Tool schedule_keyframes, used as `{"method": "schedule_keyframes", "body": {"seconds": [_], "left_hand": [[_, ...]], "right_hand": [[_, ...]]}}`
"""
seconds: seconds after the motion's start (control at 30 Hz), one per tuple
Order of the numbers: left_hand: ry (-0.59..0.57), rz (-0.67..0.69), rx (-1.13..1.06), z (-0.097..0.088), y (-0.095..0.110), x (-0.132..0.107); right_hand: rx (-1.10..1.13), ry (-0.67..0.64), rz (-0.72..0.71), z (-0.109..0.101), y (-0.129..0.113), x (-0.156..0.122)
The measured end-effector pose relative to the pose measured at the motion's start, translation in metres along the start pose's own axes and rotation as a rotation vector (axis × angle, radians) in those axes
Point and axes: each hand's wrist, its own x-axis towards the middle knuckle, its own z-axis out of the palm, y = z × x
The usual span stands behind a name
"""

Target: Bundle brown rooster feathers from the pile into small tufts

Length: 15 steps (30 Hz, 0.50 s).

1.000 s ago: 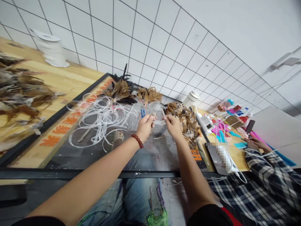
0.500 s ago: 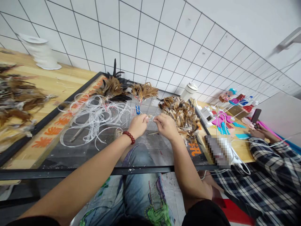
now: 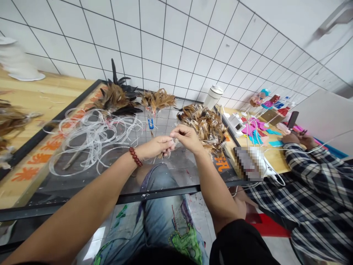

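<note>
My left hand (image 3: pixel 158 146), with a red bead bracelet (image 3: pixel 135 156) at its wrist, is closed on a small brown feather (image 3: pixel 160 156) whose tip pokes out below the fingers. At the feather's pale, fluffy base (image 3: pixel 175 141), the thumb and fingers of my right hand (image 3: pixel 187 137) are pinched together, touching the left fingertips. Whether a thread lies in that pinch I cannot make out. Just beyond my hands is a small blue tool (image 3: pixel 150 123), its kind unclear. To the right spreads a heap of brown feathers (image 3: pixel 202 125).
Tangled translucent strips (image 3: pixel 91 136) cover the glass-topped table's left part. Feather bunches (image 3: pixel 157 100) and a white lidded cup (image 3: pixel 213 96) stand towards the tiled wall. At the right are a power strip (image 3: pixel 271 171), coloured scraps (image 3: pixel 255 137) and another person's plaid sleeves (image 3: pixel 300 162).
My hands have come together from a slight gap, and the left has turned so the feather points down. The view has shifted, moving the table's things leftwards.
</note>
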Motion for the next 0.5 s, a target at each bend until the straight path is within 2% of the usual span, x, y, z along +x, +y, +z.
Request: {"method": "schedule_keyframes", "body": {"seconds": [0.1,0.17,0.27,0.37,0.43,0.5], "left_hand": [[0.078,0.067,-0.185,0.001,-0.004,0.004],[0.190,0.105,-0.189,0.001,-0.005,0.007],[0.419,0.132,0.037,-0.003,-0.008,0.012],[0.630,0.154,0.309,-0.008,-0.011,0.014],[0.721,0.162,0.417,-0.013,-0.014,0.015],[0.765,0.147,0.544,-0.016,-0.015,0.014]], "right_hand": [[-0.049,0.075,0.104,0.006,0.008,0.000],[-0.151,0.098,0.123,0.009,0.009,-0.001],[-0.381,0.090,0.033,0.013,0.004,-0.003],[-0.546,0.003,-0.057,0.017,0.000,-0.006],[-0.609,-0.085,-0.082,0.021,-0.002,-0.008],[-0.641,-0.152,-0.122,0.022,-0.005,-0.009]]}}
